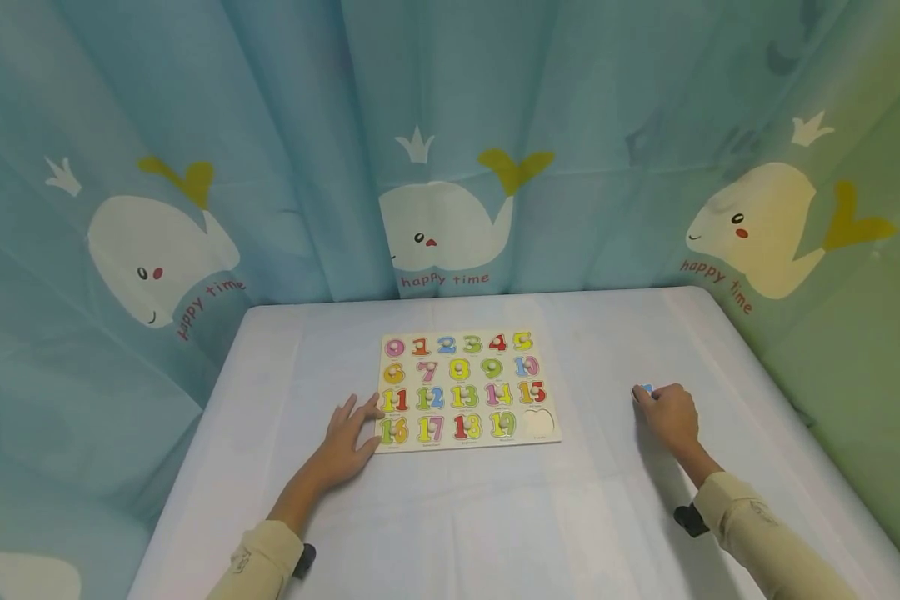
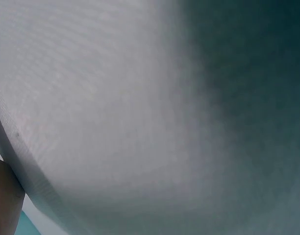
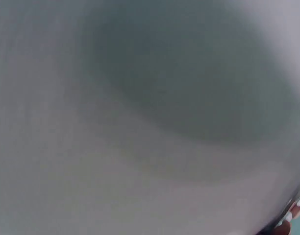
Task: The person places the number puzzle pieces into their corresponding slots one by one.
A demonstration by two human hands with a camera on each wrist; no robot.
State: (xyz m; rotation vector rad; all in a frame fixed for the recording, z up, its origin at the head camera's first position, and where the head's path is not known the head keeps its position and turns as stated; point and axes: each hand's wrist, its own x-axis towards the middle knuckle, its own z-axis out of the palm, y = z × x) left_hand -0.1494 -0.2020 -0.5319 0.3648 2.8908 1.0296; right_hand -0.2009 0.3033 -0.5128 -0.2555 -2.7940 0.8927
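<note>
A wooden number puzzle board [image 1: 450,448] lies flat on the table, its rows of coloured knobbed pieces running from 0 to 19. At its lower right corner a rounded recess [image 1: 537,423] shows bare pale wood. My left hand [image 1: 342,442] rests at the board's left edge, fingers spread and fingertips right at the rim beside 11 and 16. Well to the right of the board, my right hand [image 1: 673,417] pinches a small puzzle piece [image 1: 648,388] between thumb and fingers, close over the table. Only a blue bit of it shows; the hand hides the rest.
The table [image 1: 450,533] has a white cloth and rounded far corners. Blue-green curtains [image 1: 292,167] with whale prints hang close behind and at both sides. Both wrist views show mostly blurred white cloth [image 2: 101,107] and shadow.
</note>
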